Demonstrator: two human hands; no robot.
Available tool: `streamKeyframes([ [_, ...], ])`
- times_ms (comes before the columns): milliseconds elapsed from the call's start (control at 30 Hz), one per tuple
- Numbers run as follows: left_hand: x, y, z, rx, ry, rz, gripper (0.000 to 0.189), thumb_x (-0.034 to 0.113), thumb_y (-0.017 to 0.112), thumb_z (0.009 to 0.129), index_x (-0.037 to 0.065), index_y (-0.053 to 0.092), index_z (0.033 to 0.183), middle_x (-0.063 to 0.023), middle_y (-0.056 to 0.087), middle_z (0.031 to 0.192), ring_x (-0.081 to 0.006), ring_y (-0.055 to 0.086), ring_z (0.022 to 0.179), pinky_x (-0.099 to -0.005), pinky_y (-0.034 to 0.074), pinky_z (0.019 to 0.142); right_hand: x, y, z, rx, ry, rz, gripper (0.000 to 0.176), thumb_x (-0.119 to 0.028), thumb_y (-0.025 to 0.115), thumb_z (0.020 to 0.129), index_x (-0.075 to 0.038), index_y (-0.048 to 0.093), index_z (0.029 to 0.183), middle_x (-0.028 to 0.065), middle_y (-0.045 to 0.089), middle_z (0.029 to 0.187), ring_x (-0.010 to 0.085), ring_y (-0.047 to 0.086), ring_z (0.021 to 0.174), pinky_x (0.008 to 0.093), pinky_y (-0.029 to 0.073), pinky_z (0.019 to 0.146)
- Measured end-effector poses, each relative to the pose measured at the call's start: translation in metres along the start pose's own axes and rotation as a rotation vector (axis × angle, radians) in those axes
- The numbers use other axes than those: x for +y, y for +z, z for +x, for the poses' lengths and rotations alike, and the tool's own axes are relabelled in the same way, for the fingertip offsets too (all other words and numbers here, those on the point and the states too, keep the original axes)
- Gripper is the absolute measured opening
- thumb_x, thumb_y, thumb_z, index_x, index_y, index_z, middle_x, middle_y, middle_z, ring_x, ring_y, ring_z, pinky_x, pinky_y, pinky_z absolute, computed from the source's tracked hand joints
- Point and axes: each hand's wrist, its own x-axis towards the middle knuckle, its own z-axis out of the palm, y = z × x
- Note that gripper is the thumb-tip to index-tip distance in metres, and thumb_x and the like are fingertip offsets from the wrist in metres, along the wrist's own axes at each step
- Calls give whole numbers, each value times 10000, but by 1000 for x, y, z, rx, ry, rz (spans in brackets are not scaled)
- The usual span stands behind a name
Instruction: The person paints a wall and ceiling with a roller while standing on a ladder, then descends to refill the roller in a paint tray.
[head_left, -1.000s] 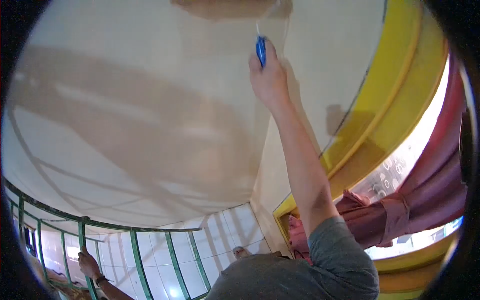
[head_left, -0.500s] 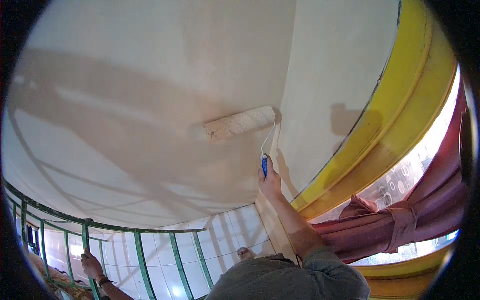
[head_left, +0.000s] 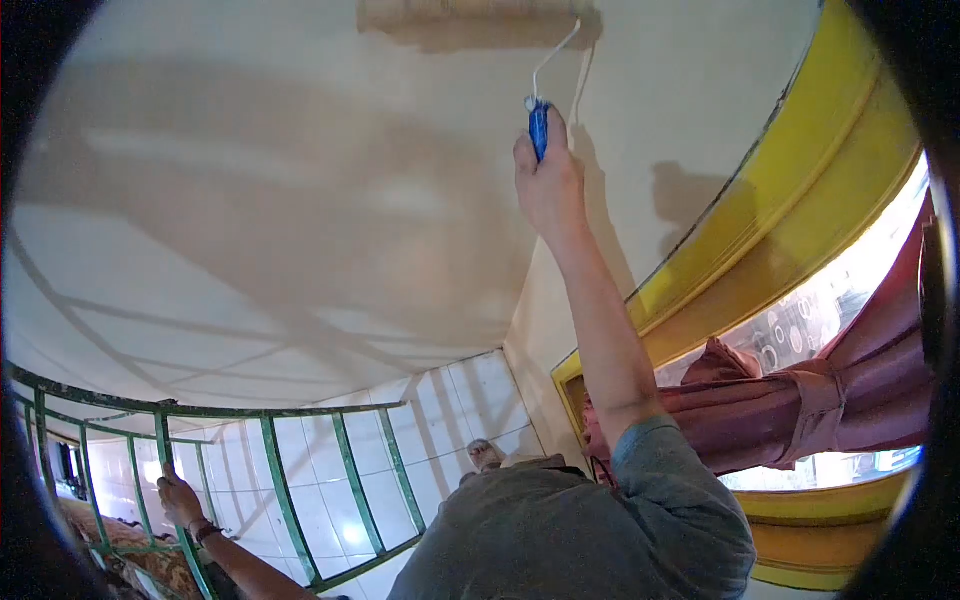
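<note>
My right hand [head_left: 553, 185] is closed around the blue handle of a paint roller [head_left: 539, 132], arm stretched up. The roller's wide, pale sleeve lies across the wall [head_left: 300, 180] near the top of the view, close to the corner; its upper part is cut off by the view's edge. A thin white wire arm joins sleeve and handle. Low on the left, my left hand [head_left: 180, 500] is wrapped around an upright bar of a green metal railing [head_left: 274, 465].
A yellow window frame [head_left: 720, 250] curves along the right side. Beside it hangs a tied maroon curtain [head_left: 740, 410]. White floor tiles [head_left: 465, 400] show below, with one foot [head_left: 483, 455] on them. Patterned fabric [head_left: 125, 545] lies behind the railing at lower left.
My right hand has moved the paint roller up the wall, straightening my arm. My left hand remains on the railing, which sits slightly higher in view.
</note>
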Motion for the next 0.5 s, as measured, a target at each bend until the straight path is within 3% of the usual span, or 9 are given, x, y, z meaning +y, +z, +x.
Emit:
streamKeyframes([
  [100,6,-6,0,-21,-142,-45,592,554,229,926,57,547,972,-165,619,990,-390,587,899,-545,448,735,46,22,-41,-11,22,-36,456,-213,511,879,-76,378,1293,246,586,709,407,599,625,444,462,539],
  [200,9,-13,-3,-18,-135,-114,601,563,223,924,56,542,983,-168,617,1010,-394,586,904,-547,448,736,96,39,-88,-37,11,-80,492,-215,514,875,-84,342,1317,246,583,673,417,597,616,467,465,526],
  [267,5,-10,0,-49,-127,-95,611,567,217,923,56,544,999,-172,614,1019,-396,584,910,-548,445,742,120,45,-119,-187,198,-165,476,-246,502,882,-165,333,1320,240,592,682,427,597,635,509,472,556],
  [367,3,-5,3,-61,-118,-90,630,577,205,919,56,545,1020,-179,611,1028,-400,578,921,-549,437,751,161,54,-161,-257,249,-162,469,-257,500,884,-178,338,1317,237,596,680,424,599,627,517,469,553],
  [500,4,-12,1,-87,-114,-129,647,592,201,913,55,543,1030,-186,610,1025,-402,572,938,-552,428,749,168,49,-179,-293,262,-207,464,-211,526,867,-151,353,1293,224,585,644,413,602,612,499,466,517],
])
